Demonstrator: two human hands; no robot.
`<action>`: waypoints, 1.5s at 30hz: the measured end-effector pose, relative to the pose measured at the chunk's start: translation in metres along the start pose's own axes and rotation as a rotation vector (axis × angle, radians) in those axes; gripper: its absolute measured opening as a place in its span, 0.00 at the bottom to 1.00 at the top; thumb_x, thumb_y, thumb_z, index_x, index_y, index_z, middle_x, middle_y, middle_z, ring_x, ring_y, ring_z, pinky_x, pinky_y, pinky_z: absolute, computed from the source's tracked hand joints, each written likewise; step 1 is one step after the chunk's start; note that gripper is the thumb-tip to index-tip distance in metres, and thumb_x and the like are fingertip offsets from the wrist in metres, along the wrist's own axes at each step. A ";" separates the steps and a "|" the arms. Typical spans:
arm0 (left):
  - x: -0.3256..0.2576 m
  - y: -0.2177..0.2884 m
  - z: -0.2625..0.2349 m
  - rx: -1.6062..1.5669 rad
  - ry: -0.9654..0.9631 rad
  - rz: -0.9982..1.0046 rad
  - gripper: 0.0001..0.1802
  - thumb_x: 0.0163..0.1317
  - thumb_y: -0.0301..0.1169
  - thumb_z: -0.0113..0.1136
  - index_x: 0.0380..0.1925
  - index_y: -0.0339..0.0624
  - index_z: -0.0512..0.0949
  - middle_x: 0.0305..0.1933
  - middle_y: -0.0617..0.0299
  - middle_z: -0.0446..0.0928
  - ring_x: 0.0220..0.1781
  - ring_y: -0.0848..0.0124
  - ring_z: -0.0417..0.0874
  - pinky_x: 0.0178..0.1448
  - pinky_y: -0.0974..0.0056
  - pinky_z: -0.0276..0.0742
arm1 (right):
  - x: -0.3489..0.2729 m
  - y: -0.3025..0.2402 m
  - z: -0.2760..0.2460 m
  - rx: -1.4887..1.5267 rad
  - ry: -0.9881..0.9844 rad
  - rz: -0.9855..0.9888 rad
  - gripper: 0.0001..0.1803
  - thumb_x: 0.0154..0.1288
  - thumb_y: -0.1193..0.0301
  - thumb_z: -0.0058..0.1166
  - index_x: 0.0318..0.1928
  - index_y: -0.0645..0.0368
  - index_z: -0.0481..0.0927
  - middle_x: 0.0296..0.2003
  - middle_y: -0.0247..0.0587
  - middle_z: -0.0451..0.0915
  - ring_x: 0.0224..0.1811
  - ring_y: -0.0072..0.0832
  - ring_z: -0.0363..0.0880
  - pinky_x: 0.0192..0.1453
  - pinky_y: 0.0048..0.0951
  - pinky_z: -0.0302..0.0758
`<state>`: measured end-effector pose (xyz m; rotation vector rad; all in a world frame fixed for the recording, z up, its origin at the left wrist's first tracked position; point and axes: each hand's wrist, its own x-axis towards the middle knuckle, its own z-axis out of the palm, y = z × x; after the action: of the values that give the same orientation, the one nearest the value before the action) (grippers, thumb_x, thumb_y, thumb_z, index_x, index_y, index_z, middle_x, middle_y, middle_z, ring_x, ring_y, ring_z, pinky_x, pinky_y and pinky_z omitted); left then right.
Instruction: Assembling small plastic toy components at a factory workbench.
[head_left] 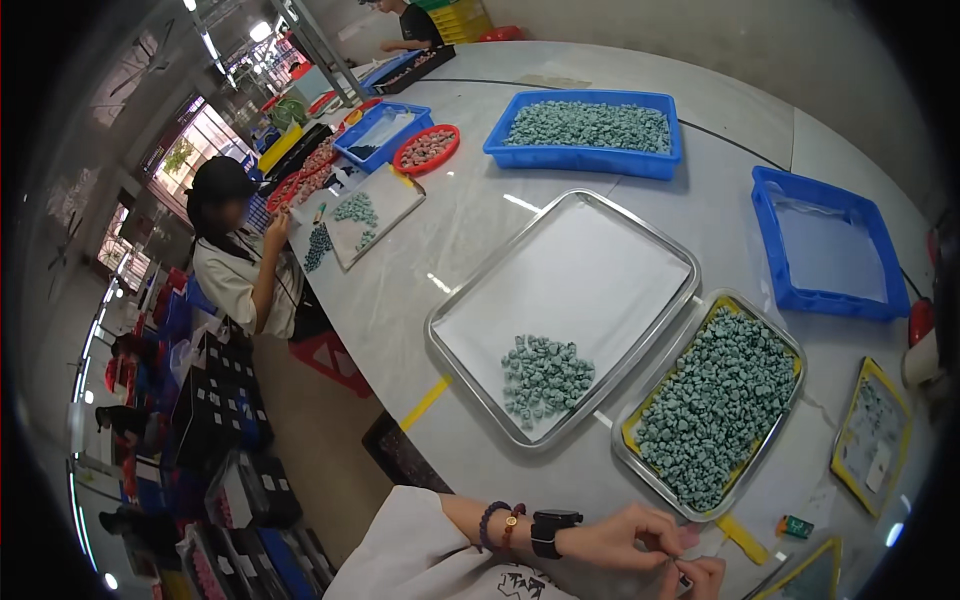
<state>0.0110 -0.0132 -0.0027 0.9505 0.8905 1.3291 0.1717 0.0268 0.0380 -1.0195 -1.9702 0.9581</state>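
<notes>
At the bottom edge of the frame, right of centre, the two hands meet. The left hand (625, 535), with a dark watch and two bead bracelets on its wrist, comes in from the lower left and pinches its fingertips together against the right hand (700, 577), which shows only partly at the lower edge. They seem to hold something tiny between them, but it is too small and too hidden to tell what.

Just above the hands on the pale counter (480, 215) stands a metal tray with a yellow lining (790, 352), heaped with small teal pieces (715, 405). Touching it on the left is a larger metal tray (560, 225) lined with white paper; a small pile of the same teal pieces (543, 375) lies in its lower corner.

In the upper middle of the frame a blue bin (580, 158) holds more teal pieces, and at the right a second blue bin (830, 300) holds only a white sheet. A small green packet (795, 525) lies near the lower right edge.

At the left, another person in a dark cap (222, 180) works at the same counter.
</notes>
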 end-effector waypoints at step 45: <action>0.039 0.058 -0.086 1.299 0.220 -0.059 0.03 0.49 0.23 0.60 0.26 0.39 0.79 0.27 0.57 0.78 0.33 0.57 0.75 0.38 0.58 0.72 | -0.017 0.057 -0.043 -0.186 -0.162 -0.029 0.35 0.33 0.74 0.70 0.47 0.56 0.67 0.32 0.43 0.64 0.34 0.39 0.66 0.38 0.34 0.66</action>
<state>-0.0878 0.0301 0.0198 1.7187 2.0140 0.6891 0.2336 0.0480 0.0063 -1.0389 -2.2357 0.8780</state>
